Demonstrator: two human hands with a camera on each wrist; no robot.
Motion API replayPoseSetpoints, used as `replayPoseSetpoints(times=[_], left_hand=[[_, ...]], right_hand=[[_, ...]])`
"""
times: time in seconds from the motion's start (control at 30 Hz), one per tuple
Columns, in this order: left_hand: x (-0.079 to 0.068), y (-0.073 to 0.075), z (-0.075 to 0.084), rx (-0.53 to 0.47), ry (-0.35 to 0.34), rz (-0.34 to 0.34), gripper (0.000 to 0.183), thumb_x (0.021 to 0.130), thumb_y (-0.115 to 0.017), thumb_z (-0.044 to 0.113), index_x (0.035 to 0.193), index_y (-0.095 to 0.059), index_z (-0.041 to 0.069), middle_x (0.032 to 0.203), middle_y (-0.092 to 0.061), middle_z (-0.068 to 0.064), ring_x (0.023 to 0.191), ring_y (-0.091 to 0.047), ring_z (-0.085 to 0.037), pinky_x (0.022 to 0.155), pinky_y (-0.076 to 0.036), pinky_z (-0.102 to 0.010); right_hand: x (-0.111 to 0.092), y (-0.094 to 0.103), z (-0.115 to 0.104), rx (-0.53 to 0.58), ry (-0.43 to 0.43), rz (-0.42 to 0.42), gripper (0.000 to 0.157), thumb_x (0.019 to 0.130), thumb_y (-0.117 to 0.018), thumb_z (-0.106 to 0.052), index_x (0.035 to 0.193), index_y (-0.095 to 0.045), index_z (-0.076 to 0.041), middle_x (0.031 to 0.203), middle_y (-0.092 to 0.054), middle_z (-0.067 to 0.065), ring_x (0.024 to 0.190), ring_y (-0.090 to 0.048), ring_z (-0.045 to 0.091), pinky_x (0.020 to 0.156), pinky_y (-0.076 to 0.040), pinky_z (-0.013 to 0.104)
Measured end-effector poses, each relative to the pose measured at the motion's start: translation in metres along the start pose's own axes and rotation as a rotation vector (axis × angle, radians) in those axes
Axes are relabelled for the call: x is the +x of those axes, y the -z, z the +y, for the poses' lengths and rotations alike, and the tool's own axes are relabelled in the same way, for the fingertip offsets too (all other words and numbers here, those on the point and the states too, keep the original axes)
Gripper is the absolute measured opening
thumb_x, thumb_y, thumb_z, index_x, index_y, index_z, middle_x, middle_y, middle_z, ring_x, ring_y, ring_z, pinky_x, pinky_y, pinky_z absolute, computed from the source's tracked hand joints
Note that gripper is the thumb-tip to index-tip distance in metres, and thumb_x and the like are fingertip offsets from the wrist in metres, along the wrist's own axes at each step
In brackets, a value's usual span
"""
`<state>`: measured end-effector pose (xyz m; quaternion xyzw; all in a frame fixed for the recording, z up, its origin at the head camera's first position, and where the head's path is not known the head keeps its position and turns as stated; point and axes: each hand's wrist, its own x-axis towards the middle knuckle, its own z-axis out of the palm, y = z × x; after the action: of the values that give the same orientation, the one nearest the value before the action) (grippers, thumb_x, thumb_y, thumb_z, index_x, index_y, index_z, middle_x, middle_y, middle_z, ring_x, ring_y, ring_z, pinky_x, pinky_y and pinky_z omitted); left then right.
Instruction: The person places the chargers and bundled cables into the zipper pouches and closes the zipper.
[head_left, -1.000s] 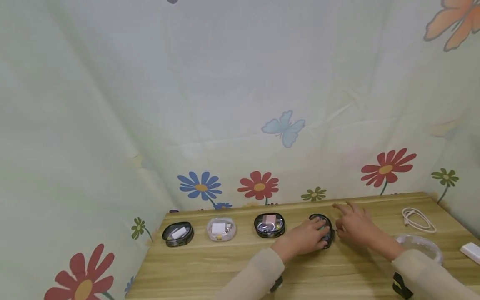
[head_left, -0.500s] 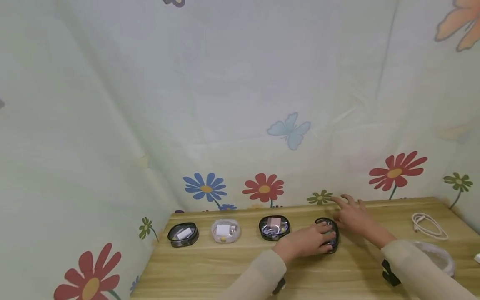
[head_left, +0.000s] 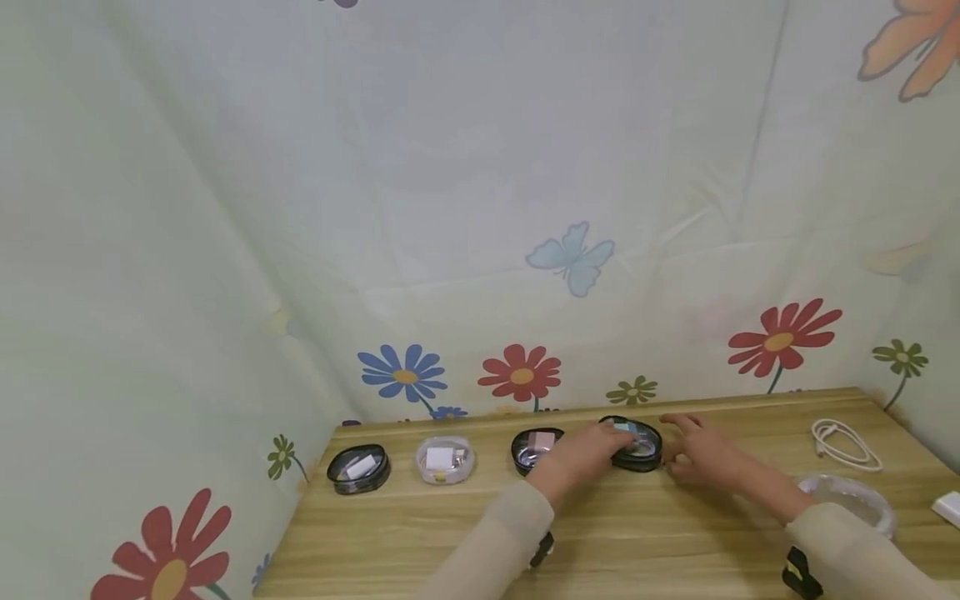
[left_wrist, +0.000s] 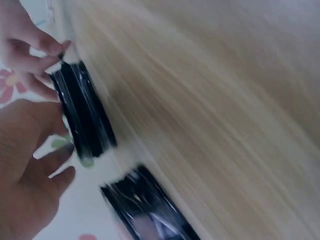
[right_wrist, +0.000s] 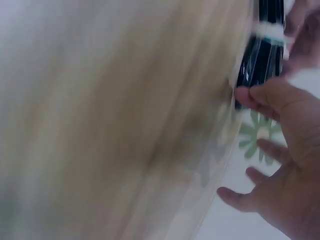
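Observation:
A black-edged clear zip pouch with something light blue inside lies at the middle right of the table. My left hand holds it at its left side, fingers over the top; in the left wrist view the hand is beside the dark side band of the pouch. At the pouch's right end, my right hand pinches a small dark zipper pull between thumb and forefinger. Its other fingers are spread in the right wrist view, away from the pouch.
Left of the hands stand a black-edged pouch, a white-edged pouch and another black-edged pouch. A coiled white cable, a clear pouch and a white block lie right. A printed cloth hangs behind.
The pouch under my hands has turned from end-on to lying broadside, its contents now more visible. My left hand has shifted left and back; my right hand stays at its right end.

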<state>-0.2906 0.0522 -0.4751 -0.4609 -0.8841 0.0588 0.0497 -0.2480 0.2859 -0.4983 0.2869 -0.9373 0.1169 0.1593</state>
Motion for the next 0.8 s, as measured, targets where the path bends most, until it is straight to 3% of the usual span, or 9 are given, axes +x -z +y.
replayPoseSetpoints(times=[0.1, 0.2, 0.37, 0.43, 0.63, 0.8], left_hand=[[0.003, 0.0, 0.004, -0.034, 0.022, -0.027, 0.046, 0.103, -0.06, 0.034, 0.148, -0.053, 0.027, 0.151, -0.051, 0.008, 0.137, -0.049, -0.011, 0.109, -0.043, -0.025], [0.006, -0.003, 0.009, 0.019, 0.031, -0.064, 0.056, 0.105, -0.049, 0.05, 0.156, -0.043, 0.026, 0.161, -0.037, 0.006, 0.146, -0.039, -0.016, 0.115, -0.036, -0.027], [0.01, -0.009, 0.01, 0.011, 0.068, -0.074, 0.062, 0.108, -0.03, 0.055, 0.159, -0.036, 0.021, 0.164, -0.033, 0.004, 0.15, -0.032, -0.02, 0.12, -0.029, -0.03], [0.011, -0.009, 0.01, -0.022, 0.083, -0.068, 0.063, 0.108, -0.029, 0.056, 0.158, -0.037, 0.019, 0.163, -0.034, 0.002, 0.15, -0.032, -0.019, 0.12, -0.029, -0.029], [0.011, -0.007, 0.014, 0.031, 0.11, -0.085, 0.066, 0.106, -0.03, 0.059, 0.159, -0.036, 0.019, 0.163, -0.034, 0.004, 0.15, -0.032, -0.018, 0.119, -0.03, -0.027], [0.013, -0.006, 0.018, 0.067, 0.111, -0.076, 0.066, 0.105, -0.036, 0.059, 0.157, -0.039, 0.019, 0.162, -0.036, 0.003, 0.147, -0.037, -0.018, 0.117, -0.034, -0.027]], right_hand=[[-0.001, -0.004, -0.013, 0.038, -0.019, -0.024, 0.013, 0.081, -0.082, -0.017, 0.073, -0.074, -0.023, 0.126, -0.059, 0.03, 0.116, -0.054, 0.053, 0.094, -0.041, 0.069], [-0.002, -0.007, -0.022, 0.062, -0.01, -0.032, 0.015, 0.082, -0.082, -0.019, 0.073, -0.072, -0.025, 0.125, -0.06, 0.031, 0.118, -0.052, 0.054, 0.093, -0.038, 0.072], [-0.004, -0.011, -0.026, 0.09, 0.019, -0.011, 0.017, 0.082, -0.082, -0.016, 0.073, -0.071, -0.024, 0.124, -0.059, 0.033, 0.117, -0.052, 0.054, 0.092, -0.037, 0.073], [-0.004, -0.011, -0.026, 0.096, 0.014, -0.01, 0.017, 0.083, -0.082, -0.015, 0.073, -0.071, -0.024, 0.126, -0.058, 0.033, 0.117, -0.052, 0.056, 0.092, -0.037, 0.073], [-0.005, -0.011, -0.03, 0.057, -0.002, -0.005, 0.016, 0.082, -0.083, -0.017, 0.074, -0.072, -0.024, 0.124, -0.059, 0.032, 0.116, -0.053, 0.056, 0.091, -0.039, 0.074], [-0.008, -0.013, -0.023, 0.021, 0.011, 0.053, 0.021, 0.079, -0.084, -0.014, 0.07, -0.069, -0.026, 0.124, -0.06, 0.03, 0.111, -0.055, 0.055, 0.09, -0.042, 0.072]])
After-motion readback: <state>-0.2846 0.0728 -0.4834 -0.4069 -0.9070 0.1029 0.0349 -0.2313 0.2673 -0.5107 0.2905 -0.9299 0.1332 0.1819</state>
